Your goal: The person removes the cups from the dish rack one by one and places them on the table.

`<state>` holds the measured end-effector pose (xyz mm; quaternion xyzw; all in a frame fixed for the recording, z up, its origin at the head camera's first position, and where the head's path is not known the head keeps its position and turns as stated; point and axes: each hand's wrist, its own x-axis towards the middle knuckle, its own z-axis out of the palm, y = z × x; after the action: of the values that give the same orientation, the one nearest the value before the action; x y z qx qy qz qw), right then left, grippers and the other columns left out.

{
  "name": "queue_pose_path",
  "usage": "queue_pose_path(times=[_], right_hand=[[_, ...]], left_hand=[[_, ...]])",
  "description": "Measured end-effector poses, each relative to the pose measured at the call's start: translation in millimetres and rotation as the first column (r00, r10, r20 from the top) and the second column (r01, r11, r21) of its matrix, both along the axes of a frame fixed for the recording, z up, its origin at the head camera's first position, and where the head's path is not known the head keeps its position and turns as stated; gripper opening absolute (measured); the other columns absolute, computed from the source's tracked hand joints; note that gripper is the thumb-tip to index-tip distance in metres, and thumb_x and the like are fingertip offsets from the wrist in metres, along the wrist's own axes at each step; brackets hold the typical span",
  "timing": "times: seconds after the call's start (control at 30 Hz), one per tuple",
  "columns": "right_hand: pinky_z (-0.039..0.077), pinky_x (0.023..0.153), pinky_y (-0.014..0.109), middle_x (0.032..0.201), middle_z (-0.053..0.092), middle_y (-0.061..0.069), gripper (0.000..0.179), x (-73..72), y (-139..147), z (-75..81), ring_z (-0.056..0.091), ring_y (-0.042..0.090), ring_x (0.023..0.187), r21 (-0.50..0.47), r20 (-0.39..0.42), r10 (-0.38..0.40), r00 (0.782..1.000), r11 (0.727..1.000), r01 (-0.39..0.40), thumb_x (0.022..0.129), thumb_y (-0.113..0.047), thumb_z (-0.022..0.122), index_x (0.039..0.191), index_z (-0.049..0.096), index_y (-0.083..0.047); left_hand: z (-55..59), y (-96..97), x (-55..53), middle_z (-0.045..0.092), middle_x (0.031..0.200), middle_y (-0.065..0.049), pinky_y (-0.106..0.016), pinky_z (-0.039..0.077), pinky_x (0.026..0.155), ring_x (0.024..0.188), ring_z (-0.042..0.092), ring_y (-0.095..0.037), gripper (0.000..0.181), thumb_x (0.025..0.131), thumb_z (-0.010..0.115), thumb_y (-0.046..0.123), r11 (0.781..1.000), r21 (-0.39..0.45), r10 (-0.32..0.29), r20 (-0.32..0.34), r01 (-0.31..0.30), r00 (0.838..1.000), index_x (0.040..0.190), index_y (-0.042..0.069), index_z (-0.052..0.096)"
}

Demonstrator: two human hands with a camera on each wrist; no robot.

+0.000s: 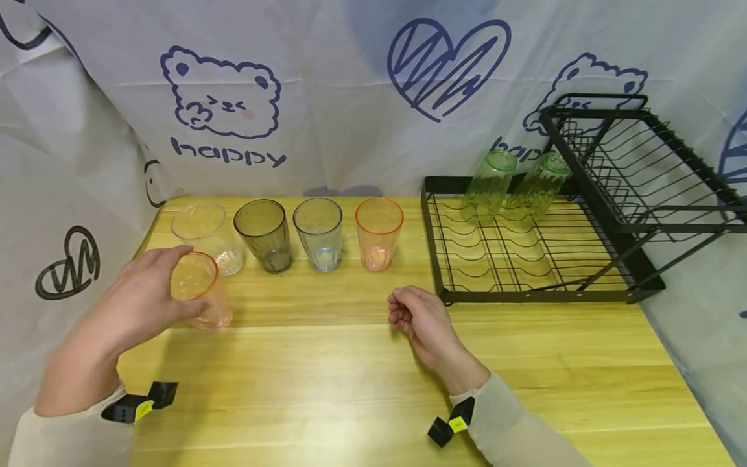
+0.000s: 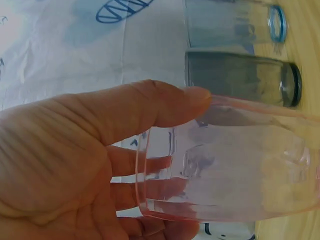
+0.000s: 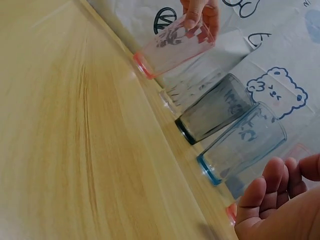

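My left hand [image 1: 148,292] grips a pink-tinted glass [image 1: 214,305] near its rim, thumb on one side and fingers on the other. The glass is upright at the table's left; in the left wrist view its clear pink wall [image 2: 235,160] fills the space past the thumb. Just behind it stands a clear glass [image 1: 201,220], partly covered by the hand and pink glass. To the right follow a dark grey glass [image 1: 265,237], a bluish glass [image 1: 319,233] and another pink glass [image 1: 379,233]. My right hand [image 1: 423,324] holds nothing, its fingers loosely curled in front of that second pink glass.
A black wire dish rack [image 1: 531,296] with a raised upper tier [image 1: 648,162] occupies the right of the wooden table [image 1: 292,402]. Two green glasses [image 1: 489,185] stand upside down at its back. White printed cloth [image 1: 338,97] hangs behind and at the left.
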<state>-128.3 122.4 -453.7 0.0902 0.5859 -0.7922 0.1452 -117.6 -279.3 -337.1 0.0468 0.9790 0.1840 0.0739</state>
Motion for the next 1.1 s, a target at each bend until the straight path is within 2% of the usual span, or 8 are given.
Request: queue_pose_path(times=[0.43,1.1], right_hand=[[0.053,0.064,0.023,0.092,0.064,0.009,0.022,1.2,1,-1.6,0.059,0.014,0.073,0.032,-0.006,0.023,1.0,0.999,-0.022,0.106,-0.013,0.055,0.1,0.064,0.007],[0.053,0.064,0.023,0.092,0.064,0.009,0.021,0.8,2,-2.3,0.058,0.013,0.072,0.024,0.001,0.016,1.0,1.0,-0.016,0.106,-0.01,0.054,0.1,0.063,0.008]], left_hand=[[-5.7,-18.9,-7.3,0.027,0.156,-0.045,-0.082,0.026,0.109,0.138,0.028,-0.068,0.103,0.086,0.085,0.029,1.0,-0.019,0.012,0.03,-0.012,0.999,0.161,-0.008,0.025],[-4.7,-25.7,-10.7,0.02,0.16,-0.044,-0.083,0.025,0.109,0.141,0.025,-0.068,0.105,0.088,0.084,0.029,1.0,-0.013,0.028,0.069,-0.027,0.997,0.164,-0.006,0.019]])
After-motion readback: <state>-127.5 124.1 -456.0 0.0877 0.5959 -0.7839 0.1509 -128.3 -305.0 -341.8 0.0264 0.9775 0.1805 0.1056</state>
